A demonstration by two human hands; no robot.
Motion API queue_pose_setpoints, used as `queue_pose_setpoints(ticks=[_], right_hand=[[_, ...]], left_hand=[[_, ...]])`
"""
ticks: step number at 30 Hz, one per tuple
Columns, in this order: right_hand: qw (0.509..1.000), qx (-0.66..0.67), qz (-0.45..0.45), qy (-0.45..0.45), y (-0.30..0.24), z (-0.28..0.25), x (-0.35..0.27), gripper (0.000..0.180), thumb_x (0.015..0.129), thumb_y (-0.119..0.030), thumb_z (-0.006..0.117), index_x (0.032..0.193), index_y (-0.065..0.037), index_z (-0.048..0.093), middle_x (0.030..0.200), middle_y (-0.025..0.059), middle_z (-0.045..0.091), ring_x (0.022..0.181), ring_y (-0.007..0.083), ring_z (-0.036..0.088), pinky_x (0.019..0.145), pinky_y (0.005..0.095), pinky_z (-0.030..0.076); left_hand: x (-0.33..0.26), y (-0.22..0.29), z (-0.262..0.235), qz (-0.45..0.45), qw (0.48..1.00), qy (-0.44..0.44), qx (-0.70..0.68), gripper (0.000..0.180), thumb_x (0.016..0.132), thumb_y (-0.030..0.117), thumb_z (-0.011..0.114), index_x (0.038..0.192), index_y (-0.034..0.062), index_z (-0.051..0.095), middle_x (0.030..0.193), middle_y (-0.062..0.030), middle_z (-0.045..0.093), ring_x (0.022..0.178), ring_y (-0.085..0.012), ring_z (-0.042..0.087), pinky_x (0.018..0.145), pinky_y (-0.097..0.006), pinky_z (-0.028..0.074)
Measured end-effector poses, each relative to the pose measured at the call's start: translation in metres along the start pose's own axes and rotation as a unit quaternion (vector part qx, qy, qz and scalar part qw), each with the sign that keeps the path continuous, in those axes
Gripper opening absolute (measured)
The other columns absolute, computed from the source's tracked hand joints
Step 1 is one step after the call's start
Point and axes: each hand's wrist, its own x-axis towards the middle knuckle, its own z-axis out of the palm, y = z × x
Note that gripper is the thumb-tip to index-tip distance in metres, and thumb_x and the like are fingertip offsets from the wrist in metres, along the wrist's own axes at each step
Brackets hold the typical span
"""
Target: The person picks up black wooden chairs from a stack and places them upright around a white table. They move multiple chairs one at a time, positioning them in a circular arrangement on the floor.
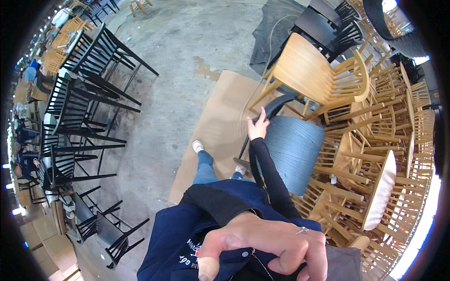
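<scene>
My left hand is raised close in front of my chest, large in view. Its thumb, with a pale covering on the tip, stands apart from the bent fingers, one of which wears a ring; I see nothing held. My right hand reaches forward with fingers spread, at the end of a curved black chair rail. Whether it touches the rail I cannot tell. Beside my right forearm is a rounded blue piece covered in close cord-like lines, either a woven seat or a wound spool.
A light wooden chair stands ahead on the right. Many wooden chair frames are piled at my right. Black chairs line the left side. Brown cardboard lies under my feet, and a cable crosses the floor.
</scene>
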Motion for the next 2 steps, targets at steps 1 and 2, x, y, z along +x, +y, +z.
queue_pose_setpoints(ticks=[1,2], right_hand=[[0.999,0.02,0.035,0.035,-0.008,0.005,0.004,0.059,0.075,-0.021,0.059,0.126,-0.028,0.031,0.11,0.0218,0.042,0.09,0.0392,0.052,0.08,0.0439,0.043],[0.995,0.038,0.085,0.026,-0.012,0.004,0.01,0.059,0.074,-0.021,0.059,0.125,-0.029,0.031,0.112,0.0209,0.041,0.085,0.0384,0.054,0.076,0.0462,0.044]], left_hand=[[0.005,0.009,-0.002,0.009,1.0,-0.008,-0.026,0.051,0.065,0.046,0.064,0.078,0.0053,0.036,0.097,-0.0292,0.047,0.082,-0.0326,0.054,0.068,-0.033,0.048],[0.008,0.022,-0.003,0.007,1.0,-0.001,-0.025,0.051,0.065,0.046,0.064,0.078,0.0053,0.036,0.097,-0.0292,0.047,0.082,-0.0326,0.054,0.068,-0.033,0.048]])
